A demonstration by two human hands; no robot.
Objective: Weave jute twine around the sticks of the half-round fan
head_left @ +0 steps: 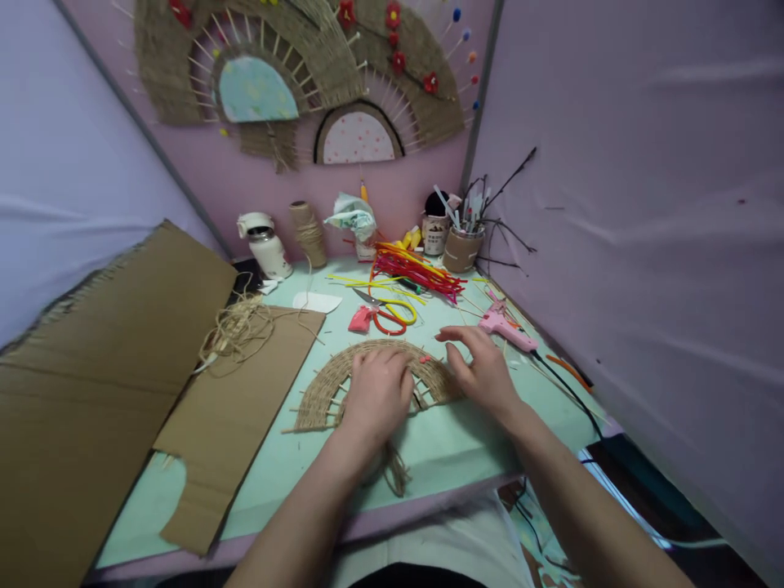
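Observation:
A half-round woven twine fan (pixel 322 390) with thin wooden sticks for ribs lies on the table in front of me. My left hand (pixel 380 392) rests on its middle with bent fingers lying over the weave, covering part of the fan's centre. A twine tassel (pixel 397 469) hangs out below that wrist. Over the fan's right end is my right hand (pixel 483 367), thumb and forefinger apart, nothing visible between them. A small pink-red piece (pixel 425 359) sits on the weave between the hands.
Beyond the fan lie scissors (pixel 398 310), a pink packet (pixel 361 319) and red and yellow pipe cleaners (pixel 422 271). A pink glue gun (pixel 508 329) trails its cord at right. Cardboard (pixel 245 408) and tangled twine (pixel 238 331) occupy the left. A twine spool (pixel 307 235) stands behind.

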